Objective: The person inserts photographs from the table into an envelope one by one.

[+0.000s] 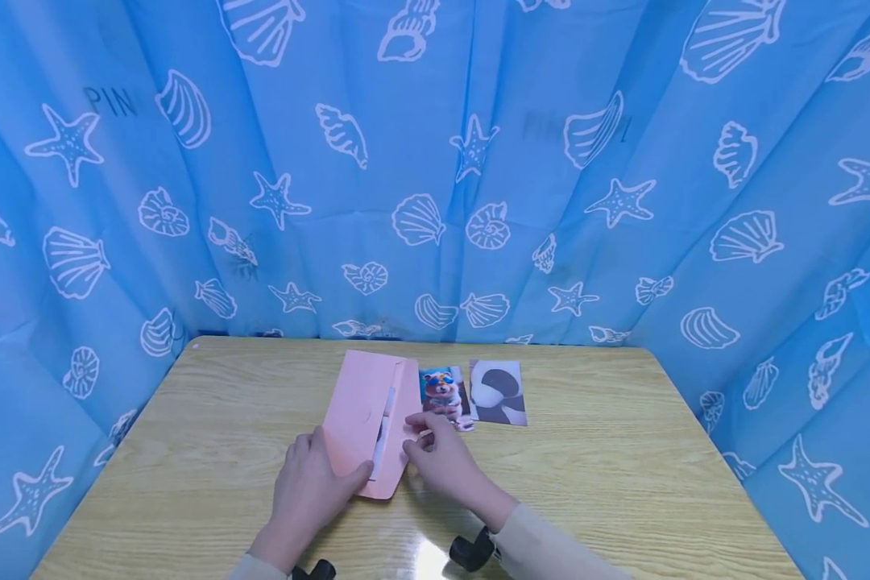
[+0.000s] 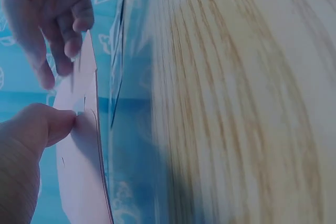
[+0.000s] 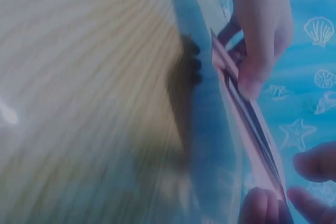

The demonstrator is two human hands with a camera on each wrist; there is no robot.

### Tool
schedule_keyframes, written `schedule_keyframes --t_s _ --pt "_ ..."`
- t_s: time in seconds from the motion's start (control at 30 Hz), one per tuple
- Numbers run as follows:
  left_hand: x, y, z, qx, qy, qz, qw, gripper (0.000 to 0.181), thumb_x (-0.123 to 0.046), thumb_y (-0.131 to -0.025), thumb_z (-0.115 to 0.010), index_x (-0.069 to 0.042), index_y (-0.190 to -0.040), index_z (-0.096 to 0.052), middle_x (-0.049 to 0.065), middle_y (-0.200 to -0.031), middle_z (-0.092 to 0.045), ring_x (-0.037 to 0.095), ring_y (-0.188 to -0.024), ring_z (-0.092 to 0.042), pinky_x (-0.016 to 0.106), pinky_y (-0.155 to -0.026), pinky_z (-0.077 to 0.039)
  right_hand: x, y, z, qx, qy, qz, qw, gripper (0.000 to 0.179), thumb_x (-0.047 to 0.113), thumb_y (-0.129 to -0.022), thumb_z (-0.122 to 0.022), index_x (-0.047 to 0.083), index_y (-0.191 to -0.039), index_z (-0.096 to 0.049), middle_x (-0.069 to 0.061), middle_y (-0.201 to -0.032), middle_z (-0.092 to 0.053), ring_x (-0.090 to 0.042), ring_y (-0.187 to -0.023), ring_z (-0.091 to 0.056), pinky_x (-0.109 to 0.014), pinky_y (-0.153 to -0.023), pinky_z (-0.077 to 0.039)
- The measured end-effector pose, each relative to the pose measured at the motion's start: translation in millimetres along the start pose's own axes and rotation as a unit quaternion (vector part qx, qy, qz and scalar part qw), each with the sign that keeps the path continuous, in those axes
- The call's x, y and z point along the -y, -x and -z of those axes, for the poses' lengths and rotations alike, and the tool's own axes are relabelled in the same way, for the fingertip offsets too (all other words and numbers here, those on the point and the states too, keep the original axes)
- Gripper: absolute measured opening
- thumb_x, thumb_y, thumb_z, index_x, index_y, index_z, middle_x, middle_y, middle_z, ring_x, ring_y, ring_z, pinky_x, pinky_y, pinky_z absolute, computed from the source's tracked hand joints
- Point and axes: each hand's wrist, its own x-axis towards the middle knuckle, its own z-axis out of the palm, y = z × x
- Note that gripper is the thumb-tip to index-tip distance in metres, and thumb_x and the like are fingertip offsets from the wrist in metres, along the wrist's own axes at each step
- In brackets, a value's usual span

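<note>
A pink envelope is tilted above the table, its long flap turned toward the right. White-edged cards or photos show inside the opening. My left hand grips the envelope's near left part, thumb on the upper face and the other fingers underneath. At the flap's right edge is my right hand, its fingers loosely bent and spread around the edge without a visible pinch. Just beyond that hand lie a photo of a bear in sunglasses and a dark-and-white photo.
The wooden table has its far edge along a blue curtain printed with shells and starfish. Black wrist devices show below the hands. A bright reflection lies near the table's front.
</note>
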Motion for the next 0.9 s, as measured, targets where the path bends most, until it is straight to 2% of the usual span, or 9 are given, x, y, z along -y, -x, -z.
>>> schedule_keyframes --t_s 0.23,0.43,0.67,0.9 --pt "4.6 -0.3 -0.3 -0.007 0.001 -0.011 0.9999 0.107 -0.069 -0.071 -0.068 0.014 -0.134 -0.042 0.029 -0.121 -0.049 0.037 -0.105 -0.050 0.053 -0.082 -0.046 -13 -3.7 29 -0.012 0.008 -0.004 0.9999 0.042 0.017 -0.093 -0.066 0.000 -0.128 -0.053 -0.017 -0.121 -0.055 -0.021 -0.092 -0.058 -0.027 -0.068 -0.051" --pt "7.1 0.6 -0.1 -0.011 0.006 -0.016 0.9998 0.108 -0.068 -0.072 -0.068 0.015 -0.135 -0.041 0.030 -0.122 -0.049 0.039 -0.106 -0.049 0.054 -0.083 -0.046 -23 -8.4 53 -0.048 0.022 -0.019 0.9984 0.049 0.020 -0.088 -0.072 0.002 -0.129 -0.052 -0.018 -0.117 -0.056 -0.023 -0.089 -0.059 -0.030 -0.066 -0.051" --pt "6.8 1.1 -0.5 -0.009 0.003 -0.013 0.9999 0.110 -0.069 -0.072 -0.068 0.016 -0.136 -0.039 0.032 -0.124 -0.047 0.040 -0.109 -0.049 0.055 -0.084 -0.046 -31 -11.1 71 -0.083 0.015 -0.034 0.9959 0.056 0.026 -0.085 -0.075 0.003 -0.130 -0.052 -0.019 -0.118 -0.056 -0.023 -0.089 -0.060 -0.031 -0.064 -0.052" --pt "6.6 2.0 -1.9 -0.010 0.003 -0.015 0.9998 0.110 -0.069 -0.072 -0.068 0.016 -0.136 -0.039 0.031 -0.123 -0.048 0.039 -0.108 -0.049 0.054 -0.084 -0.046 -35 -12.3 85 -0.101 0.027 -0.053 0.9931 0.060 0.026 -0.085 -0.076 0.003 -0.134 -0.049 -0.018 -0.120 -0.055 -0.023 -0.093 -0.059 -0.032 -0.070 -0.052"
